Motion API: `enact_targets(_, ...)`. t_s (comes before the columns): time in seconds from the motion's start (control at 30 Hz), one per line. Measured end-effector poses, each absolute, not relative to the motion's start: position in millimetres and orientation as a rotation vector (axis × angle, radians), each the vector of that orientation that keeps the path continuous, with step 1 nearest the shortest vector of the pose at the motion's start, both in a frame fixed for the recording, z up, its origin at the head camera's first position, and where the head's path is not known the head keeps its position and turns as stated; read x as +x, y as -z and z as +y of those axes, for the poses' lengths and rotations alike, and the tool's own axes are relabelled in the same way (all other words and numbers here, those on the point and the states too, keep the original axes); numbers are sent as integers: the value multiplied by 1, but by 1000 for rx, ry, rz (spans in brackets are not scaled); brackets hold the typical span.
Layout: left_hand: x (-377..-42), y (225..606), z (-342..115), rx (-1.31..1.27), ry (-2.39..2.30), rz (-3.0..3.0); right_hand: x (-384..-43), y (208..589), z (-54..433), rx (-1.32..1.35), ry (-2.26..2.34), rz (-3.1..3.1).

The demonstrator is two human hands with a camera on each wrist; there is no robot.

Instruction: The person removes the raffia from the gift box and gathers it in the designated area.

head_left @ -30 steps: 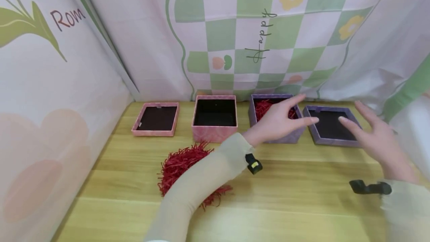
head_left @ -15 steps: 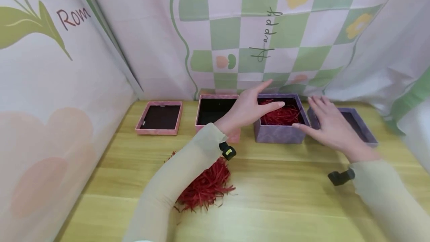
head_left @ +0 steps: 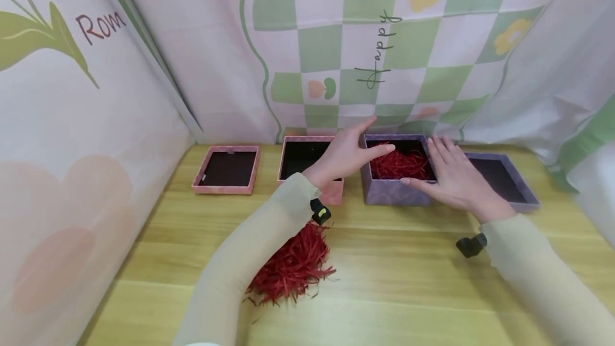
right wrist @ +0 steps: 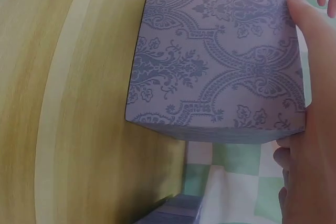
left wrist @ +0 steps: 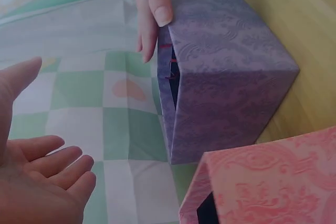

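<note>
A purple patterned box [head_left: 396,195] stands uncovered at the back of the table, with red shredded paper [head_left: 402,163] inside. My right hand [head_left: 454,180] lies along its right side, fingers extended and thumb at the front rim. In the right wrist view that thumb rests at the edge of the box's patterned front [right wrist: 220,56]. My left hand [head_left: 342,155] hovers just left of the purple box, over the right part of the pink box [head_left: 331,195], holding nothing. Its palm and spread fingers show in the left wrist view. The pink box is dark inside.
Beside the purple box, partly behind my right hand, lies its purple lid [head_left: 526,194]. A pink lid [head_left: 226,170] sits at the far left. Loose red shredded paper [head_left: 298,268] is heaped in front of the pink box, partly under my left sleeve. A printed curtain [head_left: 319,49] hangs behind.
My left hand has moved left from over the purple box to its left side. My right hand has shifted left from above the purple lid to the box's right side.
</note>
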State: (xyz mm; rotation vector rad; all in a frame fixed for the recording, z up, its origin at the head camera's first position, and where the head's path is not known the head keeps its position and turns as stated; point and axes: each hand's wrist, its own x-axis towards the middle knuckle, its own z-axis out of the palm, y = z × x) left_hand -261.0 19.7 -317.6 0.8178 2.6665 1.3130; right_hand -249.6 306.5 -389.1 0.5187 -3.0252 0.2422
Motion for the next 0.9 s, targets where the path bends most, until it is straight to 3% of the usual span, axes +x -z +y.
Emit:
enact_targets(0.53,-304,311,62,856,-1194,2659,-249,388,306,492,-311,-3082)
enact_targets(0.9,-310,356,94,856,-1026,2698,-248,391,306,498,-370,-3030)
